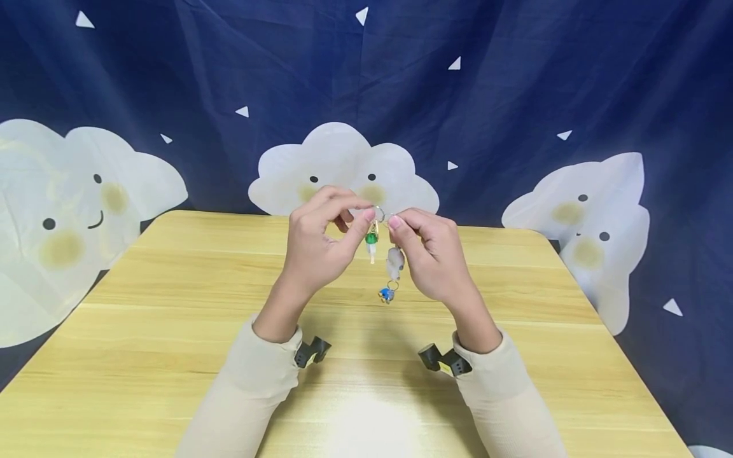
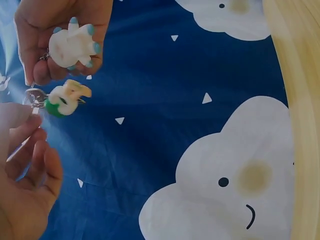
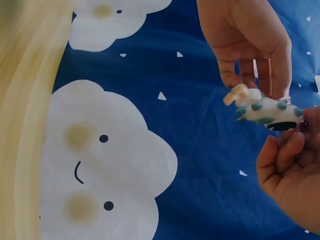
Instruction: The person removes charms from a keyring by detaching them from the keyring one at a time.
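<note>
Above the table, my left hand [image 1: 321, 245] pinches a metal ring [image 1: 380, 214] between thumb and index finger. From it hangs a small green and white charm [image 1: 371, 238]; in the left wrist view this charm [image 2: 62, 101] has a cream-coloured top. My right hand [image 1: 436, 257] pinches the ring's other side with thumb and forefinger. Below the right fingers dangles a white figure [image 1: 395, 263], with a small blue charm [image 1: 386, 294] under it on another ring. The right wrist view shows the white figure [image 3: 272, 111] with teal spots, partly overlapping the other charm.
A light wooden table [image 1: 172, 331] lies beneath both hands. Behind it hangs a dark blue curtain [image 1: 298, 70] with white clouds and small triangles. Each wrist carries a small black camera, the left one [image 1: 312, 352] and the right one [image 1: 444, 360].
</note>
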`<state>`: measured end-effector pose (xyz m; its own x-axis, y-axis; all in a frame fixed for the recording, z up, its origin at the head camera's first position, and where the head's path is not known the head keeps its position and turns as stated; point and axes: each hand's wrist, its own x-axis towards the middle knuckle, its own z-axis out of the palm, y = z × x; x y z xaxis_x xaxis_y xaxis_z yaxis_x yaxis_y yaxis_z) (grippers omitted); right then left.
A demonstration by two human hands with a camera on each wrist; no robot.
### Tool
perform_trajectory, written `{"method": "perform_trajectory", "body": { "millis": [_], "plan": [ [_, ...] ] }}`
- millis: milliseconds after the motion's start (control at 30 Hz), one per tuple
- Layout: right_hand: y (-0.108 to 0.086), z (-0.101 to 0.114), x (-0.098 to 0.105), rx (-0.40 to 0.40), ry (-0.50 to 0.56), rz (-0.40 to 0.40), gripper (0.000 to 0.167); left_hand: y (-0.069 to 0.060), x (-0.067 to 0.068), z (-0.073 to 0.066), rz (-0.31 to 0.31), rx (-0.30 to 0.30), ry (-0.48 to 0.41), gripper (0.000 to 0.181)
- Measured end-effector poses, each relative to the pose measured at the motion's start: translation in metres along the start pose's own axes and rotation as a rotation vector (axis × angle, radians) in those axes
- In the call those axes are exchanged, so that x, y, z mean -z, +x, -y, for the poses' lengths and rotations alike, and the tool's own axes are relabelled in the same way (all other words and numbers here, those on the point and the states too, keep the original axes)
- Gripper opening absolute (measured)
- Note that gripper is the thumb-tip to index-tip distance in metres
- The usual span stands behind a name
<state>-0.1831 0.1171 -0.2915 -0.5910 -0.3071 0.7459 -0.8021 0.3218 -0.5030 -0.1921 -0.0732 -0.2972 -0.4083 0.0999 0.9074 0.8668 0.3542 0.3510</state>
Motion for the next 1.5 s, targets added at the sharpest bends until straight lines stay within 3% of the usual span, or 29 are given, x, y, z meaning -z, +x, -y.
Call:
{"method": "perform_trajectory", "body": {
  "millis": [233,533,800,967,1133,1367,1500],
  "plan": [
    [-0.001,-0.001,-0.001,0.039,-0.079,0.013,0.026,-0.001,-0.001,0.003,-0.008,-0.038,0.018,0.004],
    [0.0,-0.002,0.0,0.034,-0.108,0.056,0.024,-0.001,-0.005,0.0,-0.059,0.052,-0.039,0.005],
    [0.0,-0.003,-0.003,-0.014,-0.138,0.252,0.034,-0.002,-0.005,-0.003,-0.085,0.124,-0.062,0.006],
    [0.001,-0.007,0.003,-0.077,-0.094,0.271,0.031,-0.001,-0.002,-0.004,-0.089,0.141,-0.069,0.006],
    [0.002,-0.025,0.013,-0.189,-0.035,0.376,0.031,0.0,0.005,-0.002,-0.085,0.15,-0.044,0.007],
    [-0.004,-0.077,0.027,-0.448,0.016,0.663,0.031,0.0,0.009,0.0,-0.061,0.204,-0.078,0.007],
    [-0.013,-0.11,0.027,-0.611,0.117,0.816,0.03,0.001,0.008,0.001,-0.049,0.222,-0.087,0.007]
  ]
}}
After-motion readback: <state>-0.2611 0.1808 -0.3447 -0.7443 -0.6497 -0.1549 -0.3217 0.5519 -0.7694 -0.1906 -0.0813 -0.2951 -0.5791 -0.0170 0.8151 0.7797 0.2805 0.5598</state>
